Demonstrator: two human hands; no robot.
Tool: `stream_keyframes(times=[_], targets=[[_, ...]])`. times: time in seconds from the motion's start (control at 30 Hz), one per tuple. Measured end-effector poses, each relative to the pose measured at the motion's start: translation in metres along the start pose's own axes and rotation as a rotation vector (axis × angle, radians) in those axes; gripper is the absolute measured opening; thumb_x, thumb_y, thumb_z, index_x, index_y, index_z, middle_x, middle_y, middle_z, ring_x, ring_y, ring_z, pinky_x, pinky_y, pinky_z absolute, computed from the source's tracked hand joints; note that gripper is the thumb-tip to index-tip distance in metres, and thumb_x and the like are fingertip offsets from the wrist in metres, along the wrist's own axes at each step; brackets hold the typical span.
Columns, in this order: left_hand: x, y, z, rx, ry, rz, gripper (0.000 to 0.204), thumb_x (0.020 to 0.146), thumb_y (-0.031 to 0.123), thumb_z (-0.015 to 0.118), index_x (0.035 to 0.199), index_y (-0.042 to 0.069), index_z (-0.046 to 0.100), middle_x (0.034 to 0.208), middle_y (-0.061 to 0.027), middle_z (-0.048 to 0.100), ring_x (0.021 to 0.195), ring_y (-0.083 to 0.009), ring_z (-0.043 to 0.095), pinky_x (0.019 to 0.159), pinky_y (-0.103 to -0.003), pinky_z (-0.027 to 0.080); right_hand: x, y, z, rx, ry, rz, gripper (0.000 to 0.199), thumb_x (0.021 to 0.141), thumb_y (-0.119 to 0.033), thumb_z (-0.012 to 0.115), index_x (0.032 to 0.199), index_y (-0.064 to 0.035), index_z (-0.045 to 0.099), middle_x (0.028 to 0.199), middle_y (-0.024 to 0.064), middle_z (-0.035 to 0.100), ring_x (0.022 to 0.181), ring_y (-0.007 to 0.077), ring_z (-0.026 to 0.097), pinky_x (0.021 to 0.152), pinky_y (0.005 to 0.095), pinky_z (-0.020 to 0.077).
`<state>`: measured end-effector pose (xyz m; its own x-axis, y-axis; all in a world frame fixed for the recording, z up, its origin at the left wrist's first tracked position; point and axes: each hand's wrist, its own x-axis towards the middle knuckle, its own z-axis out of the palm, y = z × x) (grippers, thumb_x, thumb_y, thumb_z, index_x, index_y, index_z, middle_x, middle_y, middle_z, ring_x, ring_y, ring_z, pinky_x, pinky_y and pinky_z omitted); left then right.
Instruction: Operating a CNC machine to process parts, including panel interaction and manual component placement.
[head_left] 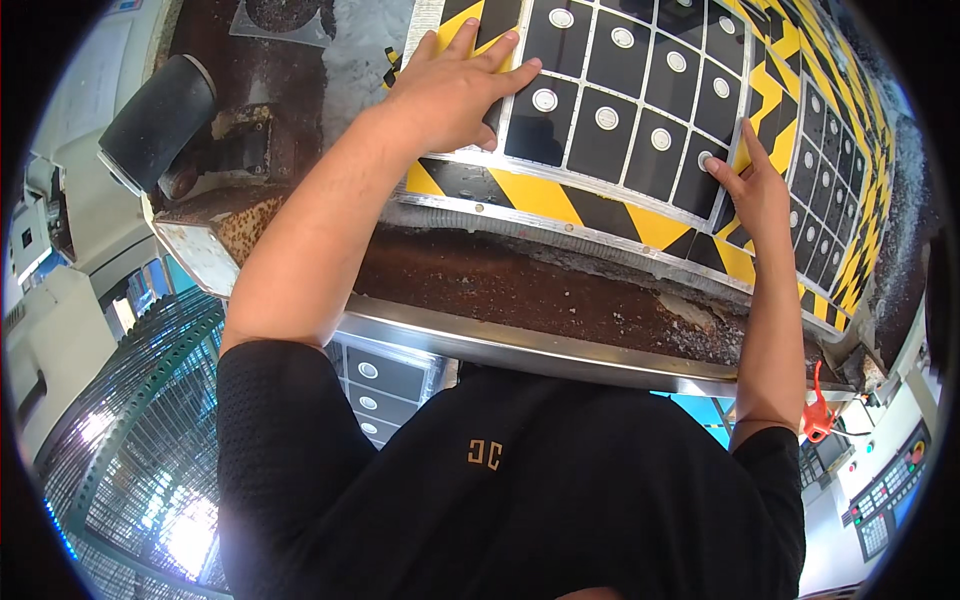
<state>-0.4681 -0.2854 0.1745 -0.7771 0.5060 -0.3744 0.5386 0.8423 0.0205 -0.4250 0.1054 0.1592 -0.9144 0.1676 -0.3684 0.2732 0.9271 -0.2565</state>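
Observation:
A sheet of black rectangles (587, 155), each with a pale round ring and divided by light lines, lies on a bed striped in yellow and black (540, 198). My left hand (450, 92) rests on the sheet's left margin with its fingers spread, the fingertips reaching onto the striped border and the nearest dark cells. At the sheet's lower right corner is my right hand (752, 190). Its thumb touches a corner cell, and its index finger stretches along the right edge; the other fingers are mostly hidden.
A second gridded sheet (828, 172) lies further right on the stripes. Between me and the bed runs a brown, stained ledge (500, 275) with a metal rim (520, 338). A black cylinder (160, 122) stands left, above a green wire rack (130, 420). A red-handled tool (817, 415) hangs at right.

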Motion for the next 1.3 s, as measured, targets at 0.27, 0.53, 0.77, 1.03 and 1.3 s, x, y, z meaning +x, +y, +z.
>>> stream_keyframes(times=[0.27, 0.53, 0.77, 1.03, 1.3], targets=[[-0.001, 0.002, -0.003, 0.0, -0.026, 0.0, 0.102, 0.075, 0.028, 0.087, 0.159, 0.038, 0.032, 0.17, -0.0008, 0.021, 0.156, -0.0343, 0.018, 0.125, -0.058, 0.021, 0.0, 0.005, 0.004, 0.023, 0.014, -0.018, 0.095, 0.079, -0.061, 0.08, 0.155, -0.018, 0.045, 0.076, 0.0118, 0.066, 0.073, 0.027, 0.068, 0.071, 0.0377, 0.0527], [-0.003, 0.004, -0.013, -0.037, -0.015, 0.024, 0.105, 0.074, 0.033, 0.088, 0.161, 0.031, 0.03, 0.171, -0.0052, 0.019, 0.157, -0.0358, 0.015, 0.125, -0.057, 0.019, -0.003, 0.002, -0.004, 0.036, 0.029, -0.021, 0.093, 0.079, -0.057, 0.082, 0.155, -0.0166, 0.045, 0.079, 0.0163, 0.068, 0.077, 0.0303, 0.07, 0.073, 0.0392, 0.0534], [-0.005, 0.008, -0.021, -0.126, -0.103, 0.039, 0.108, 0.072, 0.032, 0.088, 0.162, 0.022, 0.028, 0.171, -0.01, 0.016, 0.157, -0.038, 0.013, 0.125, -0.057, 0.018, -0.006, -0.004, -0.005, 0.041, 0.012, -0.014, 0.095, 0.078, -0.05, 0.084, 0.155, -0.014, 0.043, 0.08, 0.0199, 0.07, 0.079, 0.036, 0.072, 0.075, 0.0414, 0.0548], [-0.003, 0.006, -0.025, -0.106, -0.139, 0.045, 0.11, 0.072, 0.035, 0.089, 0.162, 0.021, 0.027, 0.171, -0.01, 0.017, 0.157, -0.0382, 0.013, 0.125, -0.057, 0.017, -0.006, -0.013, -0.014, 0.027, -0.047, 0.037, 0.097, 0.078, -0.051, 0.083, 0.157, -0.015, 0.04, 0.078, 0.0171, 0.07, 0.079, 0.0344, 0.071, 0.075, 0.0406, 0.0547], [-0.002, 0.003, -0.023, -0.127, -0.128, 0.052, 0.111, 0.07, 0.035, 0.09, 0.162, 0.022, 0.028, 0.171, -0.01, 0.018, 0.157, -0.0382, 0.014, 0.124, -0.057, 0.018, -0.005, -0.013, -0.015, 0.023, -0.039, 0.023, 0.096, 0.079, -0.048, 0.084, 0.157, -0.0139, 0.041, 0.076, 0.0161, 0.069, 0.076, 0.0324, 0.071, 0.075, 0.0399, 0.0544]])
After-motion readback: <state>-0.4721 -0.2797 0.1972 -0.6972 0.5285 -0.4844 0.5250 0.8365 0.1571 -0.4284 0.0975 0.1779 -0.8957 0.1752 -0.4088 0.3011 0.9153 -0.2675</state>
